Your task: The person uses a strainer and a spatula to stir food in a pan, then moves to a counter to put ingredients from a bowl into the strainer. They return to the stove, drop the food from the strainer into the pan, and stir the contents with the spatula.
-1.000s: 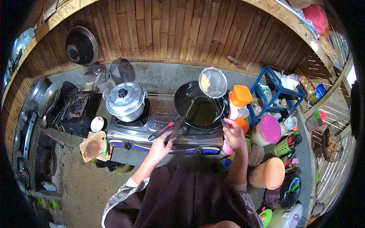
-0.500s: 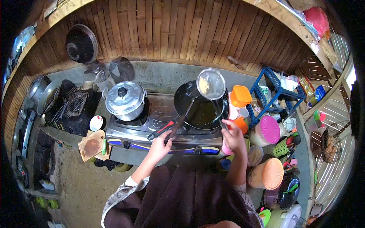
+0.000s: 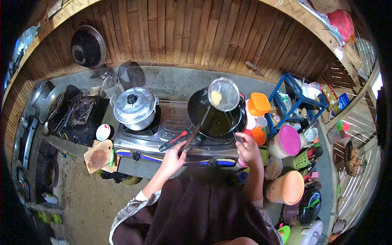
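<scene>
My right hand [image 3: 248, 150] is closed on the handle of a round wire strainer [image 3: 228, 90]. The strainer is raised over the black wok [image 3: 197, 107], with a small pale yellow clump [image 3: 216, 97] in its mesh. Dark oil-like liquid shows in the wok. Around the brown handle of a long cooking utensil [image 3: 193, 136], the fingers of my left hand [image 3: 172, 161] are wrapped; its far end reaches into the wok and its kind is hidden. Just above my left hand lies the wok's black-and-red handle [image 3: 173, 141].
A lidded aluminium pot [image 3: 134, 108] stands on the left burner of the gas stove [image 3: 171, 118]. Orange and pink-lidded containers [image 3: 288, 141] and a blue rack [image 3: 298, 98] crowd the right. On the left are a wooden board [image 3: 97, 157], a small bowl [image 3: 103, 132] and a charcoal grill [image 3: 81, 114].
The strainer has shifted slightly left and toward me, its mesh turned a little. The yellow clump looks more gathered. My left hand is almost still.
</scene>
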The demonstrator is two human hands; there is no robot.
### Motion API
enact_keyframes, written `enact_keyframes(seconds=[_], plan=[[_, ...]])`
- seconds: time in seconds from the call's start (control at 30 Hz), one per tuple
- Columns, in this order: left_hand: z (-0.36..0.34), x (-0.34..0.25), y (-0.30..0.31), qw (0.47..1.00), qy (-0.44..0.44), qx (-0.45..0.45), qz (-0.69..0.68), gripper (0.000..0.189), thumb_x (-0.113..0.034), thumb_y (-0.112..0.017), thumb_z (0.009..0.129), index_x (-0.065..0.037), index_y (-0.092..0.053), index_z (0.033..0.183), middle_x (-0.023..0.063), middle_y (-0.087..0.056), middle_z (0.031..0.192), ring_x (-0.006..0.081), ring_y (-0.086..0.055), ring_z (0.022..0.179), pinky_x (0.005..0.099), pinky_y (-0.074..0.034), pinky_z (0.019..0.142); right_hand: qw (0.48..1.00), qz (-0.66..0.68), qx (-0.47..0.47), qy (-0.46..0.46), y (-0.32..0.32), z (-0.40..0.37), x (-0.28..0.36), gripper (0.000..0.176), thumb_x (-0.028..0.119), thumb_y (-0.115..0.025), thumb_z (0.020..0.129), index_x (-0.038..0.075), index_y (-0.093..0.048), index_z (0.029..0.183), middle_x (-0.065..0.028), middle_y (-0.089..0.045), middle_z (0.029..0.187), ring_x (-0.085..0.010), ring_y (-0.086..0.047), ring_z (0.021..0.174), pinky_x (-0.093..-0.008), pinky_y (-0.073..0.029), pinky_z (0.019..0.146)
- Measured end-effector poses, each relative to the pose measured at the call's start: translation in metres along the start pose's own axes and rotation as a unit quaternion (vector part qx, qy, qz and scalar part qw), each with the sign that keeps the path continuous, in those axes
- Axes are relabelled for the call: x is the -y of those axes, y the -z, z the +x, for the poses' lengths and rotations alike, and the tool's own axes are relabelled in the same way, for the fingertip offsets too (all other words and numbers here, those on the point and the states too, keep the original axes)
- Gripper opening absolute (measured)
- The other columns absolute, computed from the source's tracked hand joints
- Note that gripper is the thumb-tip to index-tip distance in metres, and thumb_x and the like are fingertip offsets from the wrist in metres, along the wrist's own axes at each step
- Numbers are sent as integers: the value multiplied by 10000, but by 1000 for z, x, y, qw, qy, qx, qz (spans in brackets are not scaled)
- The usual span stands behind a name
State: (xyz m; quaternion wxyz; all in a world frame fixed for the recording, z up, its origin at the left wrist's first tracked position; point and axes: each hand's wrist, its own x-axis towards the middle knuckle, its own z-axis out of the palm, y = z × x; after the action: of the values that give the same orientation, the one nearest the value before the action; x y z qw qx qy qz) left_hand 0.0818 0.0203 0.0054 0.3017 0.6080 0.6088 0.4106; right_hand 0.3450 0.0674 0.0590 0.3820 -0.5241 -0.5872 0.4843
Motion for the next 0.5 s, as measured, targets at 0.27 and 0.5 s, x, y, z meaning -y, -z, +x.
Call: enact_keyframes(seconds=[0.27, 0.5], plan=[[2, 18, -5, 997, -66, -36, 1, 348, -123, -539, 759, 5, -514, 1082, 211, -543, 605, 227, -518, 461, 320, -398, 480, 1000, -21, 0, -6, 3, -2, 5, 306, 30, -492, 798, 66, -472, 1102, -2, -453, 541, -73, -393, 360, -217, -303, 345], [0, 8, 1, 1000, 6, -6, 11, 337, -111, -539, 754, 17, -523, 1065, 228, -561, 671, 242, -533, 487, 323, -410, 501, 1000, -11, 7, -14, 2, 2, -12, 300, 51, -501, 799, 72, -472, 1097, -4, -461, 542, -69, -382, 367, -232, -296, 342]])
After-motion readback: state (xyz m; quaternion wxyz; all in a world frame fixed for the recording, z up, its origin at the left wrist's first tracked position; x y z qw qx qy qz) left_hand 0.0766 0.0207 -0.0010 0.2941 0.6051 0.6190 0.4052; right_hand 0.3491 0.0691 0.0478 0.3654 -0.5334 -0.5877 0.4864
